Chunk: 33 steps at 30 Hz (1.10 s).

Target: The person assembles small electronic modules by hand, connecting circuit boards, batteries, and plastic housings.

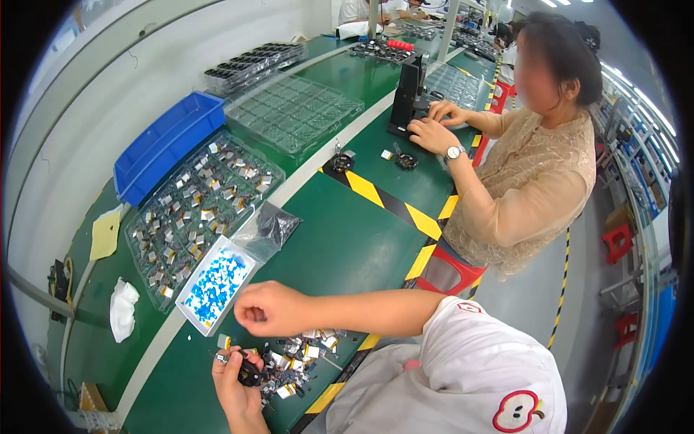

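My left hand [235, 390], low in the view, is closed around a round black part [250, 373]. A small silver pouch cell with a yellow edge [224, 342] shows just above those fingers. My right hand [273, 309] is curled, fingertips drawn together, beside the white box [204, 327] of small blue and white pieces [217, 286]. Whatever those fingers may pinch is hidden. Under my right forearm lies a pile of small electronic parts with silver cells and wires [293, 365].
Beyond the box are a clear tray of similar parts [195, 206], a blue bin [170, 145] and a plastic bag [267, 230]. Striped tape [379, 199] crosses the green bench. At right, a co-worker's hands [434, 130] work at a black fixture [408, 94]. Crumpled white tissue [123, 309] lies left.
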{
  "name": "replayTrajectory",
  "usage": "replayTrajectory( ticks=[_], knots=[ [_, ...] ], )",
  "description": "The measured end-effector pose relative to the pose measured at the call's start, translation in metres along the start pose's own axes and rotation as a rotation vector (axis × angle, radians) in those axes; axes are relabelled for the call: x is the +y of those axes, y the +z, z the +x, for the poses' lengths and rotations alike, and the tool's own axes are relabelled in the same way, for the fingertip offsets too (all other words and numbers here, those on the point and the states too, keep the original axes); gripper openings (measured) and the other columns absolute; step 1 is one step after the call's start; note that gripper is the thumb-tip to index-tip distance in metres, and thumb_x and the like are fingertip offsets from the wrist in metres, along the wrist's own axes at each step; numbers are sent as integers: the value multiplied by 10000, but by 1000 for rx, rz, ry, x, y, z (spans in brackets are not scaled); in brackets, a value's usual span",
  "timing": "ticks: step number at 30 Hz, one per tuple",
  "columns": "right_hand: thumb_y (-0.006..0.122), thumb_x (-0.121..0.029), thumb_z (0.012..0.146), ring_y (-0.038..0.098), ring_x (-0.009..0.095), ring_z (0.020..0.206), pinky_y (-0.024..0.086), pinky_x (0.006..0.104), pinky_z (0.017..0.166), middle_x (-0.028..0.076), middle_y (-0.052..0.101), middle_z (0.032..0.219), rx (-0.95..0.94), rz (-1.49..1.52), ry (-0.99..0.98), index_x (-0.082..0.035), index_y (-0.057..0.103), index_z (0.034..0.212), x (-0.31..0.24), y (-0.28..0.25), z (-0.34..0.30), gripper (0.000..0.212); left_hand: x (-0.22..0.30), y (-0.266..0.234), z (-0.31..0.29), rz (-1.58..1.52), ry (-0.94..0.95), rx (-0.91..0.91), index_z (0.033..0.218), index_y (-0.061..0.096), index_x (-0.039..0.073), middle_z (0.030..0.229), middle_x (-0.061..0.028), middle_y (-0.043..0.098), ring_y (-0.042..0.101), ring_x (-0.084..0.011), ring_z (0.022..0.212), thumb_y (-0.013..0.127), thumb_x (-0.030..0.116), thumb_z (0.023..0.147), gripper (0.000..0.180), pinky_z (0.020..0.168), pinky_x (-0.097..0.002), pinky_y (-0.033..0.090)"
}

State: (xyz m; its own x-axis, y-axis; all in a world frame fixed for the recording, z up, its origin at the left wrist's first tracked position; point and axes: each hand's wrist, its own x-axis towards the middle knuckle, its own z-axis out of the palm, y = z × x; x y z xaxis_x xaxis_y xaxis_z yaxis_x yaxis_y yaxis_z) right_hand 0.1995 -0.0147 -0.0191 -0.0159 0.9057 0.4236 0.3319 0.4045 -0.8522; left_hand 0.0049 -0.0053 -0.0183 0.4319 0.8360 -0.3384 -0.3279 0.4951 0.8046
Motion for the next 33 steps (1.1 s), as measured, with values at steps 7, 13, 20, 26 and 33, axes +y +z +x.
replayTrajectory(
  ticks=[7, 13, 20, 26, 33],
  knots=[
    [592, -62, 687, 568, 301, 912, 495, 394, 744, 127, 583, 856, -177, -711, 9, -13, 640, 736, 22, -7, -4, 85, -2, -10, 4, -50, 61, 77, 895, 528, 52, 757, -81, 575, 583, -182, 645, 593, 81, 861, 79, 552, -298, 515],
    [622, -129, 755, 586, 266, 785, 485, 375, 687, 82, 578, 755, -98, -440, -130, -52, 628, 786, 0, 3, -4, 83, -1, -10, -3, 16, 43, 90, 884, 510, 63, 774, -39, 547, 559, -118, 660, 571, 138, 887, 96, 528, -249, 491],
    [697, -85, 745, 635, 253, 727, 499, 338, 645, 75, 657, 806, -21, -169, -175, -66, 654, 874, -20, 22, -17, 137, -3, 7, 5, -81, -27, -18, 924, 576, -6, 833, -96, 621, 611, -162, 702, 567, 95, 874, 114, 564, -279, 512],
    [697, 29, 698, 650, 167, 634, 502, 255, 567, 85, 650, 765, -75, -124, -148, -13, 646, 826, -23, 21, -11, 145, 1, -9, 6, -138, -145, -119, 880, 591, 36, 806, -67, 630, 625, -143, 718, 602, 144, 864, 110, 615, -258, 530],
    [638, 65, 752, 610, 96, 721, 506, 235, 660, 47, 627, 820, 9, 99, 225, 25, 611, 857, -17, 15, -8, 115, 12, -9, 0, 180, -58, -215, 1198, 522, 3, 1100, -92, 621, 616, -113, 914, 502, 44, 878, 323, 690, -214, 525]
  ],
)
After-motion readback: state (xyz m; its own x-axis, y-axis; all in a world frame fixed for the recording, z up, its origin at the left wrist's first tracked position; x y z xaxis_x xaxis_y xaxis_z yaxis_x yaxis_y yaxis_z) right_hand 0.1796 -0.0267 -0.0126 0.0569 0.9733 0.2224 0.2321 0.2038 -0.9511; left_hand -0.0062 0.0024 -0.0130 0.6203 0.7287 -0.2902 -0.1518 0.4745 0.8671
